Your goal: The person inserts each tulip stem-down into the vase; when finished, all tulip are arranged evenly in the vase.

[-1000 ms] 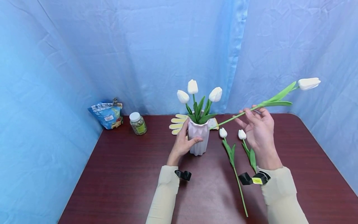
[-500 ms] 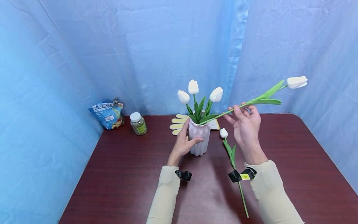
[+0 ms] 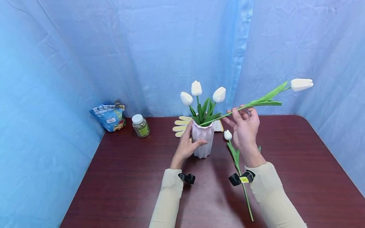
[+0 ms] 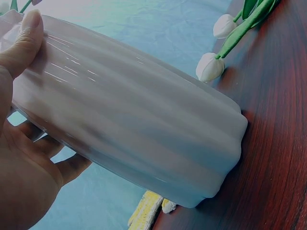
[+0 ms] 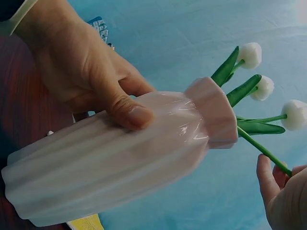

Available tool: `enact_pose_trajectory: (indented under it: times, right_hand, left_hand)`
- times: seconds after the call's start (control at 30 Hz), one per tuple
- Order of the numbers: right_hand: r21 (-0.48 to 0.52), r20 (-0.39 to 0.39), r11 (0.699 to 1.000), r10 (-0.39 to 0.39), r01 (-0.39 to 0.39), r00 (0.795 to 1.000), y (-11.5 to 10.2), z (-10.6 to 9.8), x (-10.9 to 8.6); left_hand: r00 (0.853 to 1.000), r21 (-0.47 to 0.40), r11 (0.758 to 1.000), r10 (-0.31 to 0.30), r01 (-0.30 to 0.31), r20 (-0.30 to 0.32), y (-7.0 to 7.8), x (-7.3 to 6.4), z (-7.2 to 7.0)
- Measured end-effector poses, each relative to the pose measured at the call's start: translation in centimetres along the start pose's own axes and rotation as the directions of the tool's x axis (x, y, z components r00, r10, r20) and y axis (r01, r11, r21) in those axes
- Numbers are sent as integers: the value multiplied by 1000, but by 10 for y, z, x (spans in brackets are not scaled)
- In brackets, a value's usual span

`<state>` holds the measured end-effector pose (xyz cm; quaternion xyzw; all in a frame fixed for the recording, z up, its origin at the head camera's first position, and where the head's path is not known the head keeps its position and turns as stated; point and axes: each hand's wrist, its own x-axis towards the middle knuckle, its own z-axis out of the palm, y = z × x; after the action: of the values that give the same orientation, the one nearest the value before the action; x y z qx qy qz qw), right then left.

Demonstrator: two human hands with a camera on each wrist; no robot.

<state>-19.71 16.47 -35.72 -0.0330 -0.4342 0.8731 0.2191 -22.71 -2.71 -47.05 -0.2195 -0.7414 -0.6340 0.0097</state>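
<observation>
A pale pink fluted vase [image 3: 203, 142] stands upright on the table with three white tulips [image 3: 196, 88] in it. My left hand [image 3: 186, 146] grips the vase's side, its thumb [image 5: 136, 115] across the front and the other fingers behind. Between thumb and fingers, my right hand [image 3: 246, 131] pinches the stem of another white tulip [image 3: 266, 98]. This tulip slants, with its bloom out to the right and its stem end at the vase's mouth. Below the right hand lies a loose tulip [image 3: 233, 152]. One more is mostly hidden by the right arm, only a leaf tip [image 3: 259, 148] showing.
Yellow-and-white gloves [image 3: 180, 126] lie behind the vase. At the back left are a white-lidded jar [image 3: 141, 126] and a blue clipped pouch [image 3: 109, 117]. Blue curtains [image 3: 159, 57] enclose the dark red table [image 3: 128, 183].
My right hand has moved left, bringing the pinched tulip's stem end from beside the vase to its mouth. The left hand keeps holding the vase in the same place.
</observation>
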Motion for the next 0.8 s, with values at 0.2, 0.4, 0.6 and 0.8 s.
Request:
enact_pose_trajectory:
  times: [0.2, 0.4, 0.6, 0.8]
  right_hand:
    - [-65, 74, 983, -169, 174, 983, 7, 4, -4]
    - [-161, 156, 948, -249, 274, 956, 14, 7, -12]
    - [-287, 242, 880, -315, 378, 918, 26, 5, -19]
    - [-542, 277, 710, -355, 450, 893, 34, 2, -26]
  left_hand:
    - [1000, 6, 1000, -9, 9, -5, 1, 0, 0]
    - [1000, 5, 1000, -7, 8, -5, 1, 0, 0]
    - [1000, 6, 1000, 3, -3, -9, 0, 0, 1]
    - [1000, 5, 1000, 5, -5, -6, 1, -1, 1]
